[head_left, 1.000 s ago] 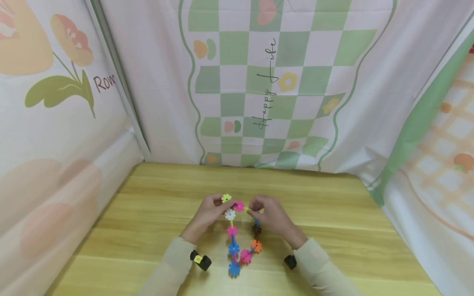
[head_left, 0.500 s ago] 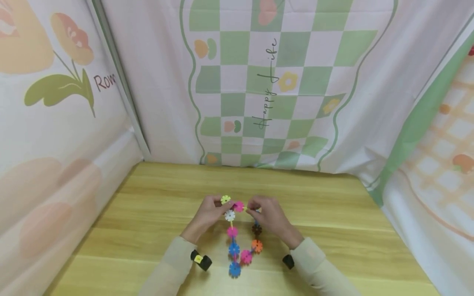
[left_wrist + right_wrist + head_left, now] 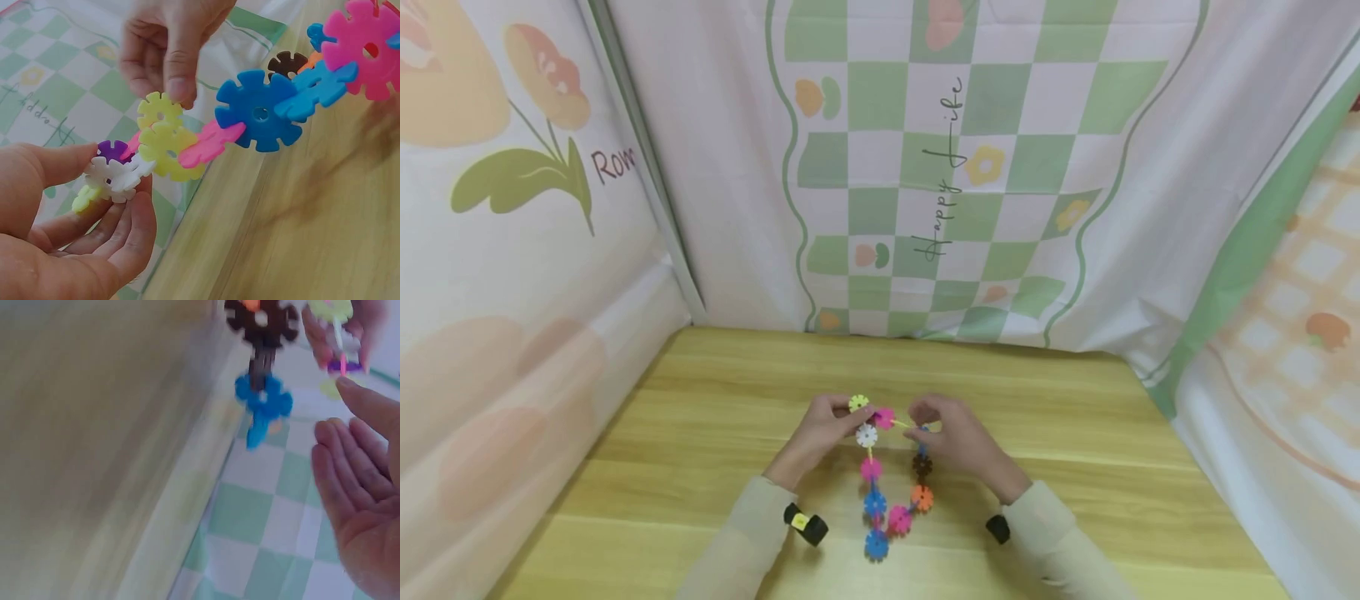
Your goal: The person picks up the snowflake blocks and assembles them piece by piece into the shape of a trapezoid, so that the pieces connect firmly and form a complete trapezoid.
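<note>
A chain of interlocking flower-shaped plastic discs (image 3: 875, 502) forms a loose loop between the hands. My left hand (image 3: 820, 435) pinches it near one end, with the thumb by a purple disc (image 3: 112, 150) and the fingers behind a white disc (image 3: 100, 172). A pink disc (image 3: 884, 418) and, beyond it, a yellow disc (image 3: 156, 111) stick out toward my right hand (image 3: 958, 437). The right thumb tip is right at that yellow disc, while the other fingers stand apart from the thumb. Near the right hand hangs the chain's other end, with a blue disc (image 3: 265, 403) below a brown one (image 3: 265, 322).
A wood-grain table (image 3: 737, 367) lies under the hands. Printed curtains (image 3: 730, 167) enclose it at the back and both sides. Each wrist carries a black strap, the left strap (image 3: 806, 525) with a yellow patch.
The right fingers have parted from the thumb around the yellow disc, and the right hand has shifted slightly right. The left hand keeps its grip almost unmoved.
</note>
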### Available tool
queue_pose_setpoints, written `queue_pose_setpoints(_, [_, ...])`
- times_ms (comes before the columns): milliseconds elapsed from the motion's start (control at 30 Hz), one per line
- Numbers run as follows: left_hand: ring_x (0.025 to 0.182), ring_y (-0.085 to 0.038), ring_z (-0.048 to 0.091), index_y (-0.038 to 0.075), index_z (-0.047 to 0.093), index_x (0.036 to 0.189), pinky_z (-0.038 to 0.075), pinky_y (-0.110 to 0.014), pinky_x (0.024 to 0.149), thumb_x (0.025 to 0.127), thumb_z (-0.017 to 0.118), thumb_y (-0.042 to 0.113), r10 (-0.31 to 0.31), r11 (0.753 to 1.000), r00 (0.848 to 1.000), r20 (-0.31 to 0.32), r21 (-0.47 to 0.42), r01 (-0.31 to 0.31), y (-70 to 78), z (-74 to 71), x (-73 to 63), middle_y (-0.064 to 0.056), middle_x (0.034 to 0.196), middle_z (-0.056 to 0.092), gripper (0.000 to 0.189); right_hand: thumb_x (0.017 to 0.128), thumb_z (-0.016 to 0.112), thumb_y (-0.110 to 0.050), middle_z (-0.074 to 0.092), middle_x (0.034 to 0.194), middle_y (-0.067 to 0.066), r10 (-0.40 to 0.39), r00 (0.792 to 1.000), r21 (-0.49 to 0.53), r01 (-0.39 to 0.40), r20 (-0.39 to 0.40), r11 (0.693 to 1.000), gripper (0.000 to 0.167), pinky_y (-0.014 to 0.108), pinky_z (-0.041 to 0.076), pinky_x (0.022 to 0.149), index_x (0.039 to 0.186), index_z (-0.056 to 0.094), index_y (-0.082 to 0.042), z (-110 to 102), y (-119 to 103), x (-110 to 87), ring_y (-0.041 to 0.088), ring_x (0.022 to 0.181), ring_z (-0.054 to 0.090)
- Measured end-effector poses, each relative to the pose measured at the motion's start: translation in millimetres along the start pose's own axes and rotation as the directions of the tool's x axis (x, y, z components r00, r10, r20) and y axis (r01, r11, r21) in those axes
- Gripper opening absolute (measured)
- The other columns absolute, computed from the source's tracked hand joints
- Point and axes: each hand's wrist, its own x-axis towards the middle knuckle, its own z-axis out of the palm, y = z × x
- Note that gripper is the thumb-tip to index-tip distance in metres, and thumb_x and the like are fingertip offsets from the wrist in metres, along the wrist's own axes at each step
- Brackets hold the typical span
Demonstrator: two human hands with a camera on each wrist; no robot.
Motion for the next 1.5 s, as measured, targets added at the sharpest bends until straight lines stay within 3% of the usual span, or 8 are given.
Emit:
queue_pose_setpoints(367, [0.081, -0.01, 0.07, -0.003, 0.074, 0.112, 0.061, -0.025, 0.078, 0.1, 0.074, 0.025, -0.026, 1.0, 0.998, -0.055, 0.0, 0.026, -6.3, 0.2, 1.4, -0.004, 0.092, 0.077, 0.03, 0.091, 0.084, -0.032, 0.072, 0.096, 0.004, 0.31, 0.947, 0.014, -0.312, 0.083, 0.95, 0.04, 0.033, 0.061, 0.077, 0.114, 0.072, -0.002, 9.7, 8.9, -13.4, 0.014, 0.086, 0.065])
queue_pose_setpoints(667, [0.083, -0.01, 0.071, -0.005, 0.073, 0.116, 0.063, -0.026, 0.083, 0.101, 0.074, 0.023, -0.036, 0.998, 0.999, -0.032, -0.048, 0.035, -2.2, 0.7, 0.1, -0.004, 0.095, 0.076, 0.031, 0.085, 0.087, -0.014, 0.075, 0.104, 0.004, 0.339, 0.941, 0.098, -0.339, 0.011, 0.936, 0.035, 0.036, 0.063, 0.085, 0.117, 0.074, -0.007, 13.5, -7.0, -6.4, 0.017, 0.095, 0.069])
queue_pose_setpoints(833, [0.094, -0.014, 0.074, -0.004, 0.067, 0.122, 0.063, -0.034, 0.096, 0.099, 0.075, 0.022, -0.056, 0.994, 0.996, 0.065, -0.09, 0.062, 2.9, -5.3, -0.4, -0.007, 0.106, 0.074, 0.036, 0.085, 0.084, -0.007, 0.076, 0.113, 0.007, 0.242, 0.97, 0.042, -0.242, -0.017, 0.969, 0.033, 0.043, 0.063, 0.093, 0.116, 0.074, -0.007, -1.1, -15.2, -1.0, 0.022, 0.103, 0.073])
queue_pose_setpoints(967, [0.104, -0.017, 0.073, -0.001, 0.064, 0.134, 0.06, -0.039, 0.102, 0.096, 0.079, 0.024, -0.042, 0.999, 0.982, 0.182, 0.007, 0.041, 6.1, -8.7, -4.1, -0.01, 0.123, 0.072, 0.048, 0.084, 0.083, -0.001, 0.075, 0.112, 0.009, 0.113, 0.993, -0.017, -0.113, -0.025, 0.993, 0.03, 0.046, 0.063, 0.092, 0.113, 0.075, -0.005, -14.2, -21.1, 1.1, 0.025, 0.102, 0.074])
queue_pose_setpoints(1100, [0.114, -0.02, 0.069, 0.006, 0.06, 0.143, 0.057, -0.04, 0.104, 0.095, 0.08, 0.021, -0.017, 0.993, 0.936, 0.352, 0.117, -0.026, 7.4, -3.6, -9.5, -0.01, 0.132, 0.07, 0.055, 0.081, 0.086, 0.001, 0.075, 0.107, 0.007, -0.064, 0.998, -0.144, 0.065, 0.01, 0.987, 0.031, 0.044, 0.064, 0.087, 0.109, 0.076, -0.006, -22.0, -25.7, 1.3, 0.027, 0.097, 0.074])
queue_pose_setpoints(1233, [0.107, -0.018, 0.068, 0.012, 0.063, 0.139, 0.06, -0.033, 0.093, 0.094, 0.08, 0.019, 0.001, 0.983, 0.9, 0.437, 0.167, -0.082, 5.3, 11.8, -12.1, -0.007, 0.118, 0.072, 0.049, 0.081, 0.088, 0.001, 0.073, 0.104, 0.003, -0.222, 0.973, -0.232, 0.232, 0.071, 0.945, 0.028, 0.034, 0.064, 0.083, 0.106, 0.077, -0.009, -25.1, -28.8, 1.0, 0.022, 0.095, 0.073])
queue_pose_setpoints(1367, [0.09, -0.012, 0.065, 0.015, 0.069, 0.124, 0.058, -0.025, 0.078, 0.095, 0.081, 0.027, 0.074, 0.952, 0.91, 0.408, 0.244, -0.187, -1.0, 29.1, -10.6, 0.0, 0.1, 0.068, 0.033, 0.084, 0.086, 0.003, 0.073, 0.107, 0.003, -0.295, 0.95, -0.229, 0.31, 0.1, 0.923, 0.028, 0.033, 0.064, 0.085, 0.108, 0.077, -0.008, -27.2, -28.9, 0.8, 0.019, 0.098, 0.072])
queue_pose_setpoints(1500, [0.084, -0.011, 0.064, 0.012, 0.071, 0.12, 0.058, -0.024, 0.071, 0.096, 0.08, 0.029, 0.141, 0.93, 0.938, 0.316, 0.283, -0.235, -5.8, 36.4, -10.5, -0.001, 0.096, 0.069, 0.032, 0.089, 0.082, 0.002, 0.073, 0.114, 0.003, -0.274, 0.955, -0.211, 0.292, 0.11, 0.933, 0.029, 0.035, 0.064, 0.088, 0.116, 0.076, -0.008, -29.3, -26.2, 0.2, 0.019, 0.105, 0.07])
